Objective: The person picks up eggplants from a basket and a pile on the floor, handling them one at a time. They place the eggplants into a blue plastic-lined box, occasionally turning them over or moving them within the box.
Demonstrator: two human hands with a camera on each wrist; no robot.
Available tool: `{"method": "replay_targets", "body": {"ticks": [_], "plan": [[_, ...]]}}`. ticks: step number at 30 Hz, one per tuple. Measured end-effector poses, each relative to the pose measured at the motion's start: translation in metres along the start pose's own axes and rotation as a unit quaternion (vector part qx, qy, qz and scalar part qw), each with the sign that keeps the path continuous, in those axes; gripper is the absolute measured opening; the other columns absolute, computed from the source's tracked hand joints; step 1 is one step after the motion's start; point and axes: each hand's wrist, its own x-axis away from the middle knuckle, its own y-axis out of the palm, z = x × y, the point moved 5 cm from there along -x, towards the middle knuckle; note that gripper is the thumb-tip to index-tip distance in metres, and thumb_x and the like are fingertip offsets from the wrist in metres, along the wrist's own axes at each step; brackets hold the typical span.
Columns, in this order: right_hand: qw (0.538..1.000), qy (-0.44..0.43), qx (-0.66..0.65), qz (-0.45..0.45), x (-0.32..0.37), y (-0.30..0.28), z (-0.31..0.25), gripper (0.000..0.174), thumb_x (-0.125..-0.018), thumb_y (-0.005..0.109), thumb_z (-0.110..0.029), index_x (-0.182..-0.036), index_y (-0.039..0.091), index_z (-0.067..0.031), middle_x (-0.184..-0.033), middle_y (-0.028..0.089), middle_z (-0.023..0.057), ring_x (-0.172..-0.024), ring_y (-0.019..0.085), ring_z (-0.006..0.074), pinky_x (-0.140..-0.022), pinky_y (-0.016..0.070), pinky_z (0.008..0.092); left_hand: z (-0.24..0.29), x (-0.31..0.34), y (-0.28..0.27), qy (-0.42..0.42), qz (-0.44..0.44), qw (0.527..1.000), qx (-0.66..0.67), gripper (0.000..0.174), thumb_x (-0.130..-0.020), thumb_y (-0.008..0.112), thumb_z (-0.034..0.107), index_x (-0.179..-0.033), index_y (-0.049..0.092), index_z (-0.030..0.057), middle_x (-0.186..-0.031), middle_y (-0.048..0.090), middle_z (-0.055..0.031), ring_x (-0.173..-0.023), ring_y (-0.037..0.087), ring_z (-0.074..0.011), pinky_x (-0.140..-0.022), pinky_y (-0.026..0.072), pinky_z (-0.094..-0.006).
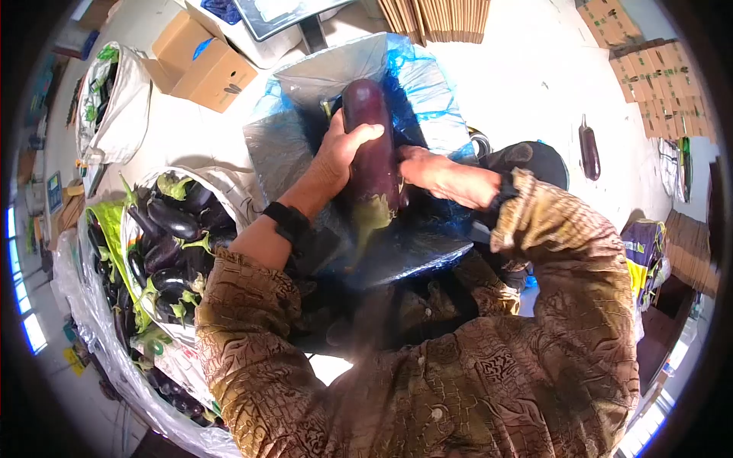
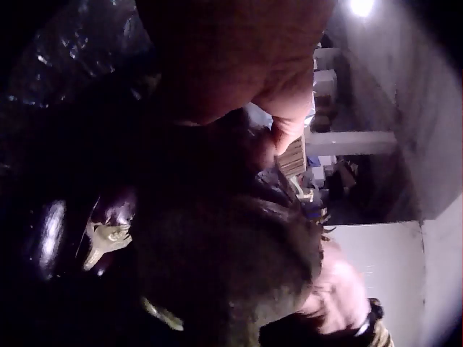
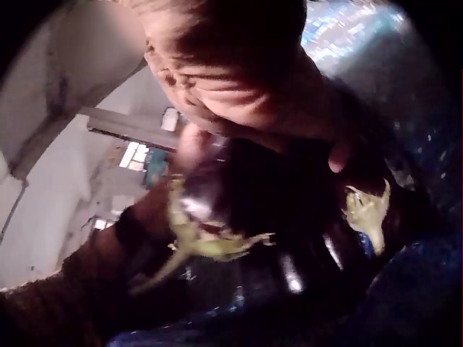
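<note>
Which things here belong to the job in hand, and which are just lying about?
Likely in the job:
large eggplant, gripped by the left hand
blue-lined container, right hand over it
sack of eggplants

Apparently lying about:
lone eggplant, far right
open cardboard box

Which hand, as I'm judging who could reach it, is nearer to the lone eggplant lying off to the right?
The right hand, just left of the lone eggplant with white surface between. The left hand is farther left, gripping another eggplant.
</note>
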Motion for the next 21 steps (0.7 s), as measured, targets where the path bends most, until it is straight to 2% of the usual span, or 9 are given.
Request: {"method": "replay_targets", "body": {"ticks": [1, 3, 6, 8, 12, 15, 18, 20, 21], "plan": [[0.990, -0.032, 0.123, 0.060, 0.001, -0.002, -0.005, 0.062, -0.089, 0.054, -0.015, -0.146, 0.034, -0.0010, -0.140, 0.049, 0.0213, -0.132, 0.045, 0.0304, -0.109, 0.0374, 0.0360, -0.001, 0.001, 0.005, 0.000, 0.010, 0.999, 0.030, 0.059, -0.080, 0.072, 0.013, -0.131, 0.042, 0.0045, -0.109, 0.057, -0.0079, -0.100, 0.058, -0.0194, -0.087, 0.0482, -0.0347], [0.984, -0.122, 0.090, 0.093, 0.031, -0.021, -0.020, 0.062, -0.090, 0.053, -0.014, -0.147, 0.033, -0.0016, -0.139, 0.048, 0.0232, -0.133, 0.045, 0.0314, -0.109, 0.0376, 0.0377, -0.008, 0.003, 0.014, 0.001, 0.024, 0.998, 0.064, 0.061, -0.081, 0.072, 0.011, -0.133, 0.040, 0.0059, -0.111, 0.056, -0.0079, -0.101, 0.058, -0.0194, -0.087, 0.0485, -0.0350], [0.949, -0.250, 0.110, 0.157, 0.030, -0.057, -0.016, 0.048, -0.089, 0.055, -0.011, -0.137, 0.049, -0.0052, -0.132, 0.054, 0.0207, -0.123, 0.055, 0.0315, -0.101, 0.0454, 0.0396, -0.022, -0.006, 0.030, 0.007, 0.002, 0.991, 0.136, 0.083, -0.079, 0.074, 0.009, -0.145, 0.023, 0.0107, -0.116, 0.054, -0.0094, -0.105, 0.057, -0.0213, -0.087, 0.0494, -0.0363], [0.951, -0.236, 0.129, 0.149, 0.029, -0.060, -0.018, 0.042, -0.089, 0.057, -0.011, -0.131, 0.053, -0.0051, -0.126, 0.058, 0.0187, -0.116, 0.059, 0.0310, -0.097, 0.0486, 0.0394, -0.031, -0.014, 0.027, -0.052, 0.051, 0.993, 0.090, 0.094, -0.076, 0.078, 0.012, -0.148, 0.017, 0.0059, -0.117, 0.053, -0.0125, -0.106, 0.056, -0.0219, -0.089, 0.0487, -0.0359], [0.945, -0.245, 0.170, 0.135, 0.024, -0.048, -0.021, 0.039, -0.091, 0.061, -0.016, -0.128, 0.055, -0.0045, -0.121, 0.060, 0.0184, -0.114, 0.060, 0.0319, -0.097, 0.0486, 0.0404, -0.043, -0.032, 0.011, -0.035, 0.074, 0.996, 0.029, 0.103, -0.074, 0.081, 0.016, -0.149, 0.012, -0.0012, -0.120, 0.052, -0.0168, -0.106, 0.056, -0.0225, -0.087, 0.0498, -0.0357], [0.949, -0.218, 0.191, 0.120, 0.022, -0.048, -0.021, 0.040, -0.092, 0.060, -0.018, -0.130, 0.054, -0.0045, -0.123, 0.059, 0.0188, -0.111, 0.061, 0.0324, -0.097, 0.0486, 0.0407, -0.031, -0.032, 0.006, 0.006, 0.129, 0.986, -0.104, 0.094, -0.072, 0.082, 0.017, -0.142, 0.025, -0.0065, -0.118, 0.055, -0.0174, -0.100, 0.059, -0.0219, -0.082, 0.0517, -0.0342], [0.969, -0.192, 0.091, 0.127, 0.030, -0.058, -0.017, 0.053, -0.088, 0.064, -0.015, -0.138, 0.046, -0.0057, -0.132, 0.053, 0.0209, -0.119, 0.056, 0.0342, -0.101, 0.0460, 0.0403, 0.016, -0.001, 0.018, -0.025, -0.036, 0.998, -0.039, 0.055, -0.079, 0.075, 0.029, -0.120, 0.052, -0.0001, -0.103, 0.063, -0.0085, -0.085, 0.063, -0.0165, -0.075, 0.0529, -0.0292], [0.874, -0.386, 0.231, 0.181, 0.051, -0.058, -0.033, 0.072, -0.083, 0.070, -0.013, -0.146, 0.036, -0.0078, -0.142, 0.043, 0.0237, -0.129, 0.046, 0.0372, -0.105, 0.0407, 0.0418, 0.045, 0.016, 0.029, -0.010, -0.044, 0.999, 0.002, 0.046, -0.084, 0.069, 0.032, -0.117, 0.055, 0.0032, -0.103, 0.062, -0.0078, -0.085, 0.064, -0.0154, -0.074, 0.0535, -0.0294], [0.875, -0.386, 0.230, 0.179, 0.059, -0.056, -0.037, 0.072, -0.083, 0.070, -0.013, -0.146, 0.036, -0.0078, -0.142, 0.043, 0.0237, -0.129, 0.046, 0.0372, -0.105, 0.0407, 0.0418, 0.055, 0.021, 0.032, -0.011, -0.041, 0.999, 0.002, 0.046, -0.084, 0.069, 0.032, -0.117, 0.055, 0.0032, -0.103, 0.062, -0.0078, -0.085, 0.064, -0.0154, -0.074, 0.0535, -0.0294]]}}
